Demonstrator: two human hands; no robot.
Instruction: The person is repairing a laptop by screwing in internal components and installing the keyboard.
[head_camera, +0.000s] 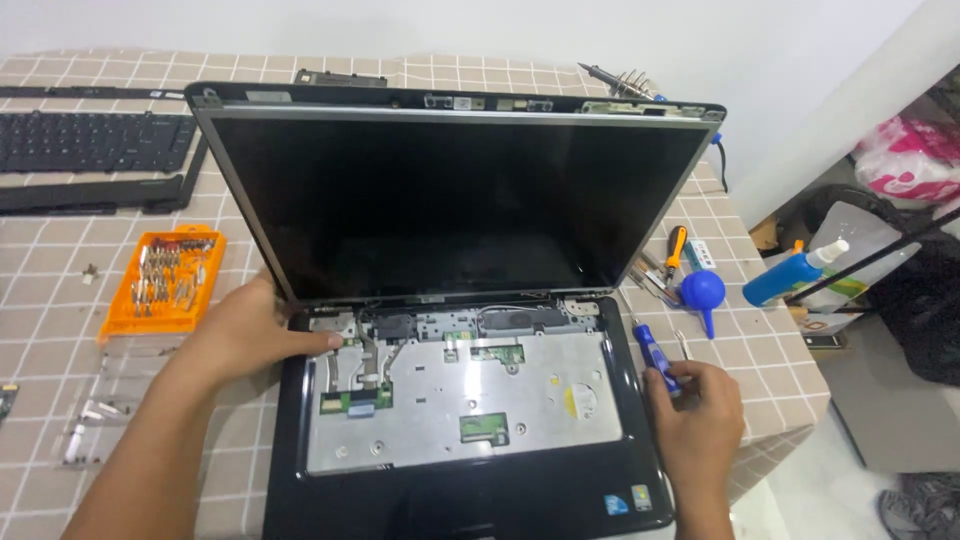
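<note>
Resting left hand (250, 335) on laptop (450, 440), right hand (700, 410) gripping screwdriver (655, 355).

A single head-worn camera looks steeply down and forward at a table with a checked cloth (60, 250), from close range. The opened laptop (460, 300) fills the middle of the frame, its screen facing the lens. The left hand (250, 335) enters from the lower left, the right hand (700, 410) from the lower right. The floor shows at the far right edge, somewhat distorted, probably by a wide lens.
</note>
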